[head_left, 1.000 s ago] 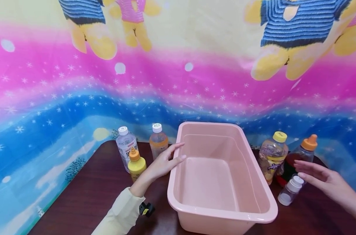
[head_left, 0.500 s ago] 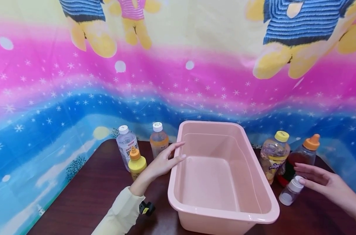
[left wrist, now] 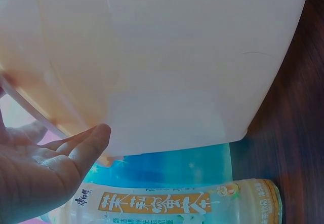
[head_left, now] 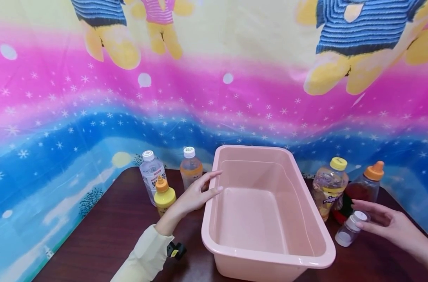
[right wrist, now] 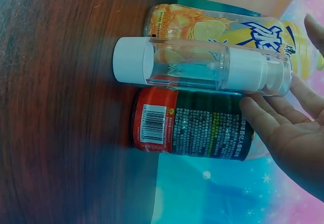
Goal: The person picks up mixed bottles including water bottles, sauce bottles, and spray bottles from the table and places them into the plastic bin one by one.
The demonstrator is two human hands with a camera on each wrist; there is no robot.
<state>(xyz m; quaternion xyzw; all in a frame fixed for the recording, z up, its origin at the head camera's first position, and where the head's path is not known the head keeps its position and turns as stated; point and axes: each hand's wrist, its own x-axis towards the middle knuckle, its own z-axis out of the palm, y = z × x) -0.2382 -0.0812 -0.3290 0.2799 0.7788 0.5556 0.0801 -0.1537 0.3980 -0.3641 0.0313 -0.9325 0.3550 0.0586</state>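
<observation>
A pink plastic basin stands in the middle of the dark table. My left hand rests on its left rim, thumb and forefinger reaching straight over the edge; in the left wrist view other fingers lie outside, close to the wall. On the right, a small clear spray bottle with a white pump top stands upright. My right hand is at its top, thumb in front and fingers behind, loosely extended. The right wrist view shows the bottle between me and the fingers.
Right of the basin stand a yellow-capped drink bottle and an orange-capped bottle with a red and green label. On the left are a white-capped bottle, a yellow squeeze bottle and an orange drink bottle. A printed curtain hangs behind.
My right hand has lowered slightly, its thumb moving from the top of the spray bottle's cap down to its side. My left hand and the basin have stayed in place.
</observation>
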